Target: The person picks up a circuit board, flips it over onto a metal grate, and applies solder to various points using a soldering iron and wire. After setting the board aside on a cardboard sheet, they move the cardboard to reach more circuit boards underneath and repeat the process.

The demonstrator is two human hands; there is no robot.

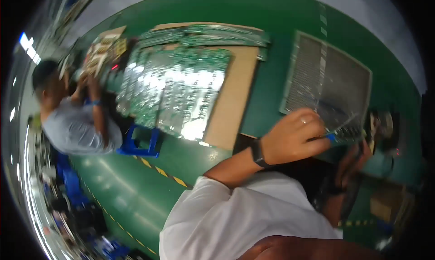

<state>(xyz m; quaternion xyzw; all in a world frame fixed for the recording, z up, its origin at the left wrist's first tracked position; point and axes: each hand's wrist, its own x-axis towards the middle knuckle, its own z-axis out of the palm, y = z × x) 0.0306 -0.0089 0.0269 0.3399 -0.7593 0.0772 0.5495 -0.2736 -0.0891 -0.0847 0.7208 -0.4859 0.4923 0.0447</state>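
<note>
Far on the left, a person in a grey shirt (77,128) has both arms out toward a blurry heap of small parts (100,51). Just beside them, on the near side, is a blue stool (141,152) on the green floor (122,178), close to a yellow and black stripe (161,171). Next, to the right, lots of green boards in shiny clear wrap (176,85) lie in rows on a brown card sheet (234,97), which sits on the green table (267,88). Right of that is a flat grey tray (346,74) with tiny holes all over and a pale rim. My left hand (301,137) is in front of its near edge, with a dark band (258,153) on the wrist. My fingers are curled in, almost closed, and they pinch a small blue thing (332,137); I can't tell what it is. The blue thing is at the left end of a small dark green board (349,134), which is near the tray's near right corner. My right hand (358,153) is by the board's right end, but it is dark and blurry, so I can't tell how open it is or if it has hold of the board. Far right, a brown box (384,204) is low down, near me.
</note>
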